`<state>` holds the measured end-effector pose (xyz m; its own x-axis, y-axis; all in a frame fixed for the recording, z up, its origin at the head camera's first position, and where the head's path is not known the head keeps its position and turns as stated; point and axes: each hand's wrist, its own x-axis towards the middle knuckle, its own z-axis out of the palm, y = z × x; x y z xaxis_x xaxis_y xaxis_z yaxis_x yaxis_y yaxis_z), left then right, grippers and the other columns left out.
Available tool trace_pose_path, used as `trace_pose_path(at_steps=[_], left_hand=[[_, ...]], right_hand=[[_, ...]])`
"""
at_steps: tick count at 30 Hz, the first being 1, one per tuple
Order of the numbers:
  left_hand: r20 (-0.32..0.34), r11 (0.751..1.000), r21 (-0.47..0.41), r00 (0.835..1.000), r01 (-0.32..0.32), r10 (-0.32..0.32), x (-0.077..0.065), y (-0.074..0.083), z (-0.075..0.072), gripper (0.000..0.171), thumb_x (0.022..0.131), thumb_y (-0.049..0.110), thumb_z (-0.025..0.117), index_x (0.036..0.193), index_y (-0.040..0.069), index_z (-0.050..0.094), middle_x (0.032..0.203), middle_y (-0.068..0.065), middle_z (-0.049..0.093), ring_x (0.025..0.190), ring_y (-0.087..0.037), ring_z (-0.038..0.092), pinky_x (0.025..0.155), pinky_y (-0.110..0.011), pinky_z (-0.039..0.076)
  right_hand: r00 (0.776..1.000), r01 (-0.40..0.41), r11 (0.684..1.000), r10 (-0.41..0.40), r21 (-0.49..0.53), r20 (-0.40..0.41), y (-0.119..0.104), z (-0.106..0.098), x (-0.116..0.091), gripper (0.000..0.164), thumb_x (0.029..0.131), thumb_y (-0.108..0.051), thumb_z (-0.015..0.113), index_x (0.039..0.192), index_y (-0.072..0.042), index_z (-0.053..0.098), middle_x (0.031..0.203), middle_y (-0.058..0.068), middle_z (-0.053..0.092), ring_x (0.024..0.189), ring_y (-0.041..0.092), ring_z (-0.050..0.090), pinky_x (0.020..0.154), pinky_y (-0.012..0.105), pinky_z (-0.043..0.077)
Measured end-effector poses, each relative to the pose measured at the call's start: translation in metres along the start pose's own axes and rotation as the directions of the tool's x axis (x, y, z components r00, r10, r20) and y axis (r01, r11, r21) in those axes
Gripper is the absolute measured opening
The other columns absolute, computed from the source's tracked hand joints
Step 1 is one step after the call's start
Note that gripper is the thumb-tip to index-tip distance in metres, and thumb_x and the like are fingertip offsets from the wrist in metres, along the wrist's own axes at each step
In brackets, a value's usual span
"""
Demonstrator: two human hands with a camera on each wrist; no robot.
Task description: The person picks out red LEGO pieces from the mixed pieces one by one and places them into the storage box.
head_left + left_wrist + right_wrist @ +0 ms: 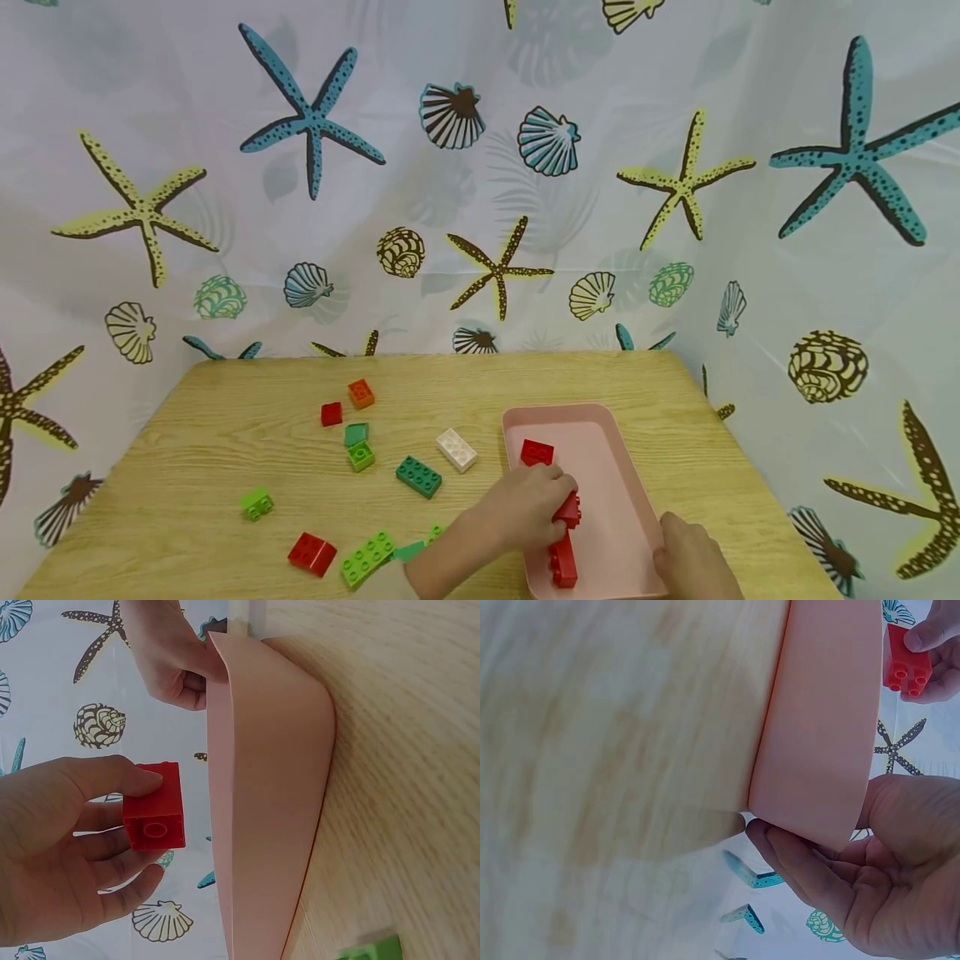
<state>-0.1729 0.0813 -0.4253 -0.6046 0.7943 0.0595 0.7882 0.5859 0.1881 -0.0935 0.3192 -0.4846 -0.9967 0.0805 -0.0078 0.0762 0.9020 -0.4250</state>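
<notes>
My left hand (525, 504) reaches over the pink tray (626, 475) and pinches a red toy brick (154, 806) between thumb and fingers. In the left wrist view the brick is above the tray's rim, its hollow underside facing the camera. Two more red bricks lie in the tray, one (537, 452) toward the back and one (562, 562) toward the front. My right hand (900, 870) grips the tray's wall near a corner, thumb on the inside and fingers outside.
Left of the tray, loose bricks lie on the wooden table (187, 467): a white brick (457, 450), a dark green brick (419, 476), a light green brick (367, 559), a red brick (312, 554), an orange brick (361, 393) and several others. A patterned curtain surrounds the table.
</notes>
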Motion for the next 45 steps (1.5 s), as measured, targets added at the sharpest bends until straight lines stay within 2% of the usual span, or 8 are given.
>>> trace_pose_path(at_steps=[9, 14, 26, 35, 40, 45], left_hand=[[0.036, 0.999, -0.025, 0.999, 0.026, -0.025, 0.005, 0.011, 0.007, 0.028, 0.085, 0.024, 0.079, 0.111, 0.019, 0.068, 0.090, 0.010, 0.057, 0.075, -0.004, 0.049, 0.066, -0.017, 0.043], [0.028, 1.000, -0.004, 1.000, 0.000, 0.000, 0.007, 0.015, 0.013, 0.026, 0.085, 0.023, 0.078, 0.108, 0.020, 0.068, 0.086, 0.011, 0.055, 0.072, -0.003, 0.048, 0.064, -0.017, 0.041], [0.027, 0.998, 0.020, 0.998, -0.062, 0.061, 0.014, 0.020, 0.021, 0.025, 0.085, 0.025, 0.079, 0.108, 0.024, 0.068, 0.087, 0.013, 0.057, 0.074, -0.002, 0.050, 0.069, -0.018, 0.041], [0.030, 0.995, 0.042, 0.996, -0.089, 0.088, 0.018, 0.026, 0.029, 0.025, 0.085, 0.027, 0.080, 0.107, 0.025, 0.068, 0.084, 0.015, 0.056, 0.070, -0.001, 0.047, 0.065, -0.016, 0.038], [0.044, 0.995, 0.034, 0.995, -0.090, 0.088, 0.021, 0.029, 0.032, 0.024, 0.085, 0.027, 0.080, 0.106, 0.026, 0.068, 0.084, 0.016, 0.055, 0.071, -0.001, 0.046, 0.067, -0.017, 0.038], [0.039, 0.990, 0.071, 0.992, -0.125, 0.122, 0.020, 0.031, 0.034, 0.024, 0.085, 0.026, 0.080, 0.106, 0.027, 0.068, 0.084, 0.016, 0.055, 0.071, -0.001, 0.047, 0.067, -0.018, 0.038]], right_hand=[[1.000, 0.001, 1.000, 0.000, -0.013, 0.011, 0.000, -0.001, 0.001, 0.014, 0.075, 0.007, 0.063, 0.079, 0.000, 0.051, 0.066, 0.006, 0.055, 0.056, 0.021, 0.052, 0.051, 0.040, 0.044], [1.000, 0.006, 1.000, -0.006, -0.011, 0.005, -0.001, -0.001, 0.000, 0.015, 0.074, 0.007, 0.062, 0.078, -0.001, 0.051, 0.065, 0.006, 0.055, 0.055, 0.021, 0.051, 0.050, 0.039, 0.044], [1.000, 0.001, 1.000, -0.001, -0.015, -0.006, 0.000, -0.001, 0.000, 0.014, 0.074, 0.006, 0.062, 0.078, -0.002, 0.051, 0.066, 0.006, 0.056, 0.056, 0.022, 0.052, 0.052, 0.041, 0.044], [1.000, -0.014, 0.999, 0.014, -0.031, -0.015, 0.000, 0.000, 0.001, 0.014, 0.075, 0.006, 0.063, 0.078, -0.002, 0.052, 0.065, 0.006, 0.056, 0.055, 0.023, 0.052, 0.051, 0.042, 0.043], [1.000, -0.016, 1.000, 0.016, -0.022, -0.018, 0.000, 0.001, 0.000, 0.015, 0.075, 0.005, 0.064, 0.078, -0.003, 0.052, 0.065, 0.006, 0.055, 0.055, 0.022, 0.050, 0.051, 0.041, 0.043], [1.000, -0.015, 1.000, 0.015, -0.012, -0.020, 0.000, 0.000, -0.001, 0.015, 0.075, 0.004, 0.064, 0.078, -0.003, 0.052, 0.065, 0.006, 0.055, 0.055, 0.023, 0.050, 0.051, 0.041, 0.043]])
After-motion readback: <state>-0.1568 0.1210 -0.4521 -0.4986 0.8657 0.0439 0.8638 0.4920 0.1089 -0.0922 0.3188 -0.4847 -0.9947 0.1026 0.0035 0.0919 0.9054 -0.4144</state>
